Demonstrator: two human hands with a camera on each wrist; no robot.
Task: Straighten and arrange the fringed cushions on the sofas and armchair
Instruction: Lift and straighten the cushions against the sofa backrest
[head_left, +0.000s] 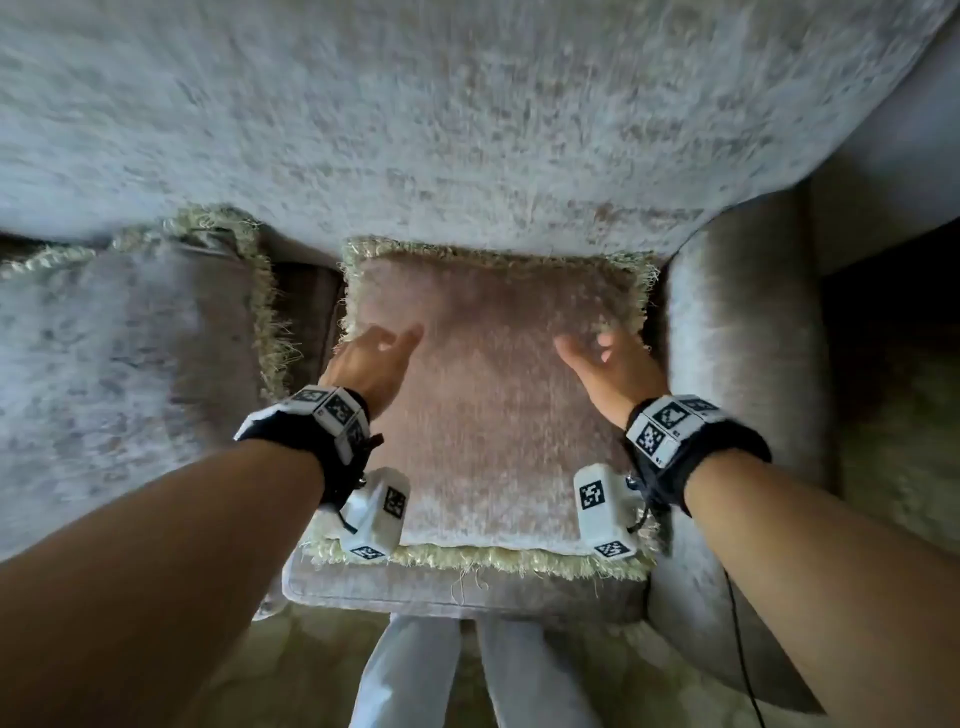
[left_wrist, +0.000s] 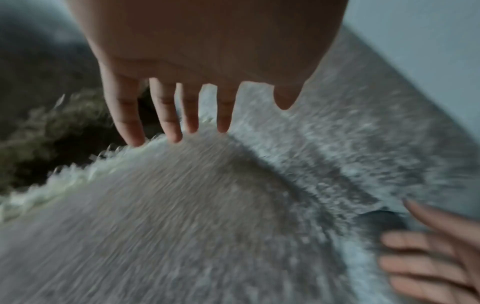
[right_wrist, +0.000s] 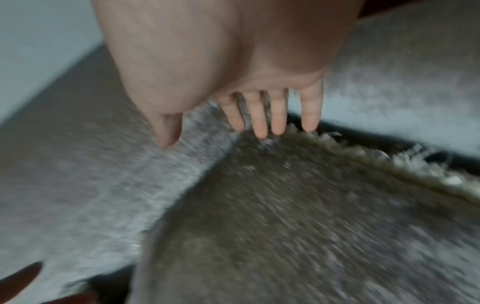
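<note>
Both bare arms reached over the fringed cushion (head_left: 493, 395) lying flat at the right end of the sofa seat (head_left: 467, 592), the left hand (head_left: 371, 364) and right hand (head_left: 608, 366) open with fingers straight, so pressing evenly on both sides looked best.

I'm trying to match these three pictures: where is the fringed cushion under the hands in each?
Head: cushion at centre, on the seat.
Left wrist: fills the lower left.
Right wrist: fills the lower right.
Shared landmark: its pale fringe.
</note>
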